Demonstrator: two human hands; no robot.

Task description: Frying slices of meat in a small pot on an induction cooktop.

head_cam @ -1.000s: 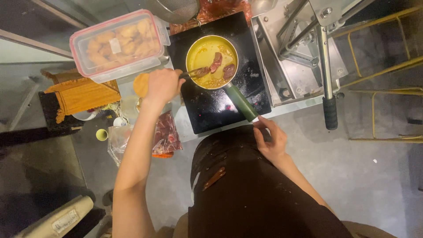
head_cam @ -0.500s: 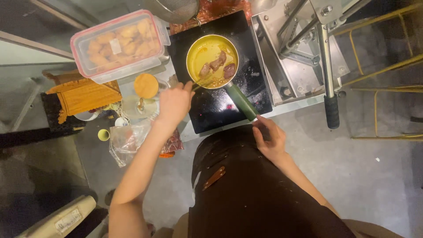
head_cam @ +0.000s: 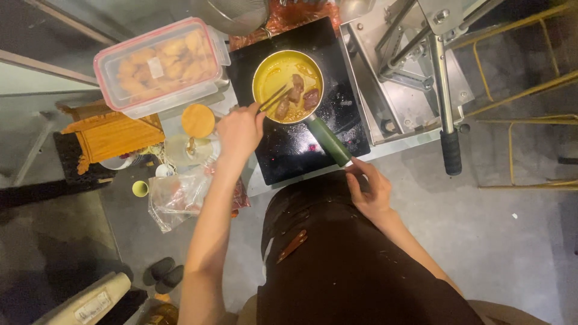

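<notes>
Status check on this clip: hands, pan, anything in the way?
Left hand holds chopsticks over meat pieces in pan. Right hand open, near green handle. Nothing blocking.

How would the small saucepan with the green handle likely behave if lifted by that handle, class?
The saucepan would probably feel front-heavy, since oil and meat pieces sit in the bowl, far from the handle. The liquid would likely slosh if tilted. The handle looks stiff, so it should not flex.
</notes>
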